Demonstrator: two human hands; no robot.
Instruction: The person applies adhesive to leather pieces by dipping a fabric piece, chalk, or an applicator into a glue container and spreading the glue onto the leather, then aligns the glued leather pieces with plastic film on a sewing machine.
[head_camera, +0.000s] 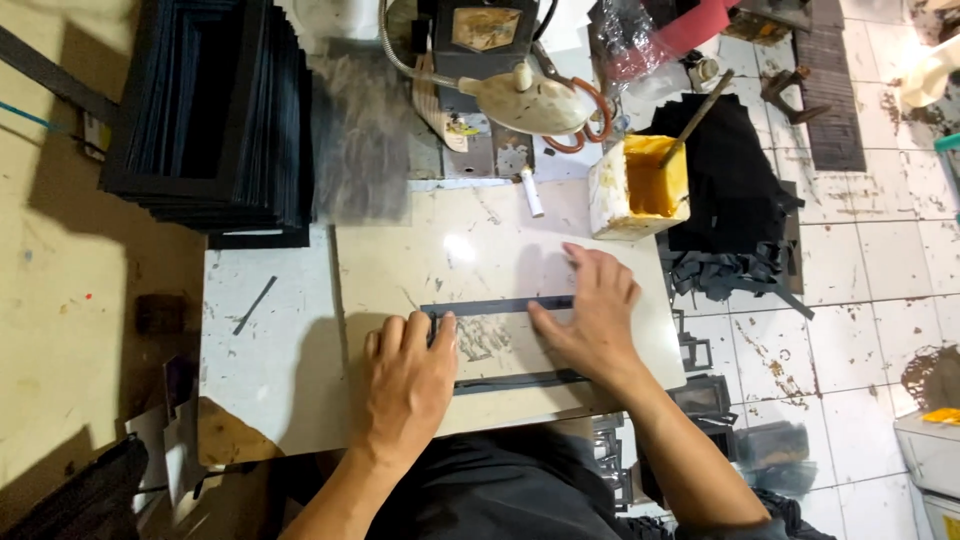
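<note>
Both hands flat, pressing the dark rectangular frame (505, 345) onto the surface (400, 260): left hand (408, 380) at 9 o'clock, right hand (595, 315) at 3, holding nothing; glue tub (640, 185) at 1.

A square open container (637, 187), off-white on the outside with yellow paste within and yellow smears down its walls, stands at the far right corner of the pale worktop (500, 250), a stick leaning out of it. On the dark machine behind the worktop sits a worn brownish label plate (487, 27), roughly rectangular, and lower on the machine's base a small yellow sticker (462, 128) shows. No screens or signs appear.
</note>
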